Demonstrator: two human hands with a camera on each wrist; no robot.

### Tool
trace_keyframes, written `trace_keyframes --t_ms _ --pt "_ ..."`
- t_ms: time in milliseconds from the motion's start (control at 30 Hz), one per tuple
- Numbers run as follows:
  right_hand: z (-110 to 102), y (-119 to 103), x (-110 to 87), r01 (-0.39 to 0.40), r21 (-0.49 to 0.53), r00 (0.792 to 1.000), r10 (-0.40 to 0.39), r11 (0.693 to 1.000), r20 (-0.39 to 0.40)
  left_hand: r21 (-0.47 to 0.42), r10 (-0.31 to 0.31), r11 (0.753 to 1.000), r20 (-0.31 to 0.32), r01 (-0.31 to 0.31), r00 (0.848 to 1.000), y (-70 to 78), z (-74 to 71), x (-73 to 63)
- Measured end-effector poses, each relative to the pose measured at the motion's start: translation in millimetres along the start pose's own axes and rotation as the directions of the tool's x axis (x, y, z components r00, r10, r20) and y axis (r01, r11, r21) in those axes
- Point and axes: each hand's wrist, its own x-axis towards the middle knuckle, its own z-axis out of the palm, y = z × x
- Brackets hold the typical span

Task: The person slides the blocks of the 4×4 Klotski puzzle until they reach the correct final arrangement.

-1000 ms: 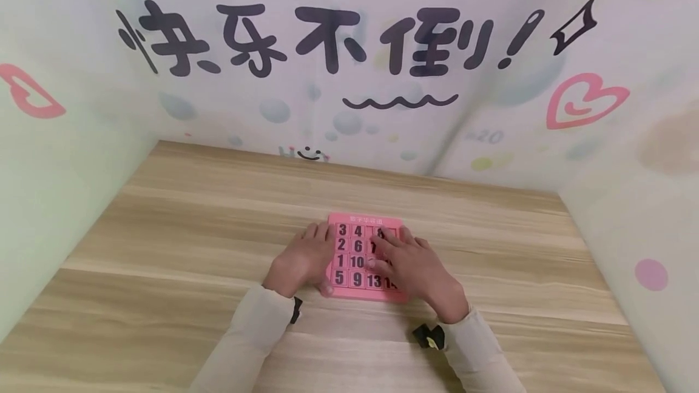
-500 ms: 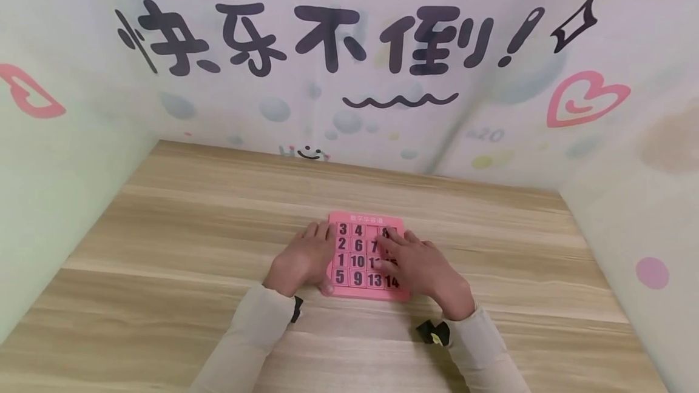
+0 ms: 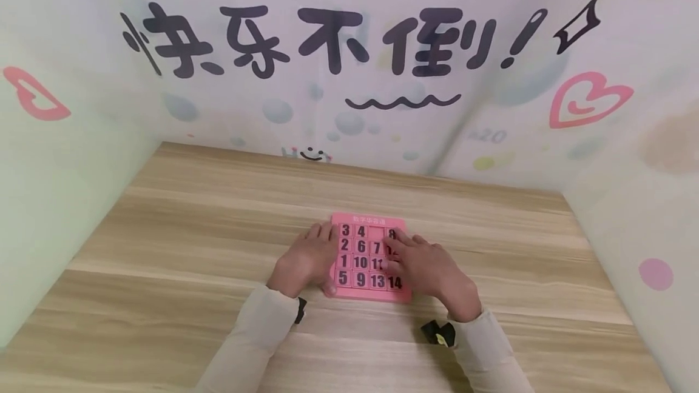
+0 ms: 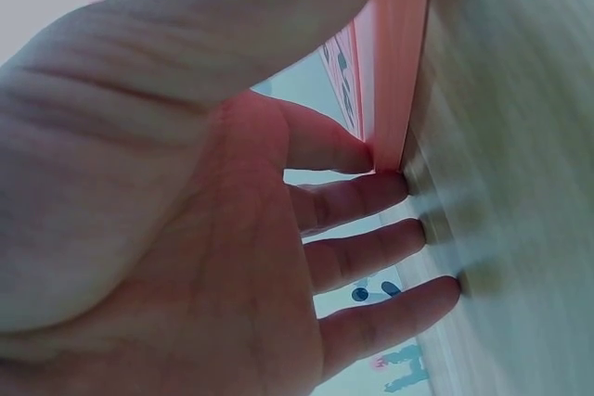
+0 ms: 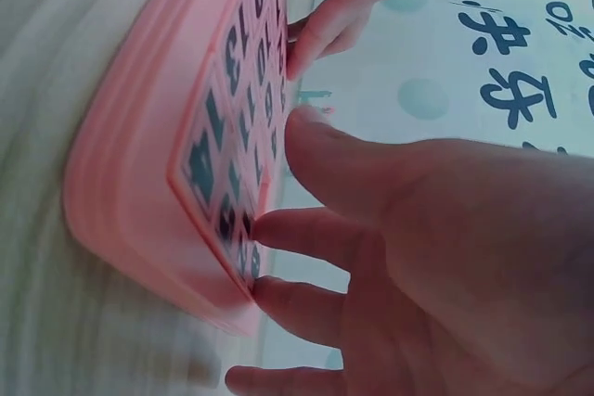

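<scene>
A pink sliding number puzzle (image 3: 371, 297) with black-numbered tiles lies flat on the table. Its top row shows 3, 4, a bare slot (image 3: 376, 233), then the 8 tile (image 3: 391, 233) at the right end. My left hand (image 3: 306, 259) rests along the puzzle's left side, thumb at the near corner; in the left wrist view its fingers (image 4: 371, 252) are extended, tips down by the tabletop. My right hand (image 3: 428, 265) reaches over the right side, fingertips touching tiles near the 8 and 12, thumb over the 11. It hides the tile at the right end of the third row.
The wood-grain table (image 3: 218, 217) spreads around the puzzle. A white printed wall (image 3: 306, 120) with large dark characters stands behind it, and side walls rise left and right. Black wrist gear (image 3: 438, 333) sits by the right cuff.
The 8 tile has slid right to the end of the top row, widening the slot beside the 4. My right hand has shifted right with it; my left hand keeps its place on the puzzle.
</scene>
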Motion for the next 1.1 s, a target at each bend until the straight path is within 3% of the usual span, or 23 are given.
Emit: trace_keyframes --t_ms 133,333,800,1100 --pt "-2 1 -4.4 0.002 -0.003 1.0 -0.002 1.0 -0.006 0.011 0.001 1.0 0.001 -0.001 1.0 2.2 -0.6 0.8" --pt "-4 -6 -9.7 0.025 0.029 0.997 -0.023 0.999 -0.078 0.044 0.014 0.999 0.003 -0.014 1.0 5.4 -0.4 1.4" --pt "10 -36 10.0 0.058 -0.084 0.994 -0.066 0.995 -0.089 0.039 0.01 0.999 0.019 -0.01 1.0 6.5 -1.5 0.4" --pt "14 -43 17.0 0.068 -0.093 0.991 -0.078 0.993 -0.111 0.003 0.0 1.0 0.017 0.0 1.0 1.0 -0.4 -1.5"
